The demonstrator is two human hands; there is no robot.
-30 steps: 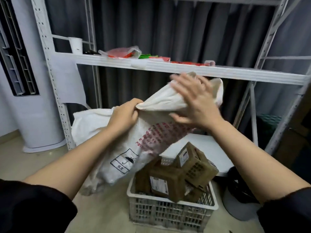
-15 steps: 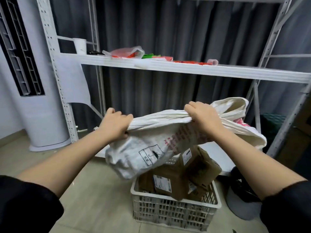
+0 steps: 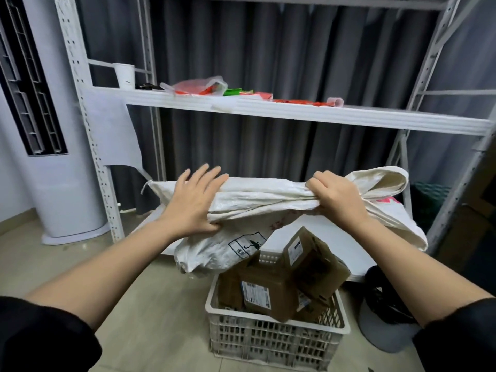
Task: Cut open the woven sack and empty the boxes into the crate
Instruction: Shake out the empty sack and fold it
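The white woven sack (image 3: 264,200) hangs limp and bunched in the air, stretched sideways above the crate. My right hand (image 3: 336,198) grips a gathered fold of it, fingers curled over the top. My left hand (image 3: 194,201) lies on the sack's left part with fingers straight and spread, thumb tucked under the cloth. Below stands a white slatted plastic crate (image 3: 276,338) on the floor, with several brown cardboard boxes (image 3: 268,291) piled in it, one box (image 3: 311,253) tilted on top.
A white metal shelf rack (image 3: 308,114) stands behind, its board holding a paper cup (image 3: 125,75) and plastic wrappers (image 3: 198,87). A white tower air conditioner (image 3: 51,146) is at left, a dark bag (image 3: 386,304) on the floor right of the crate. Grey curtains hang behind.
My left hand has let go of its fist grip and now lies flat with straight fingers on the sack. The sack has been pulled out straighter between both hands.
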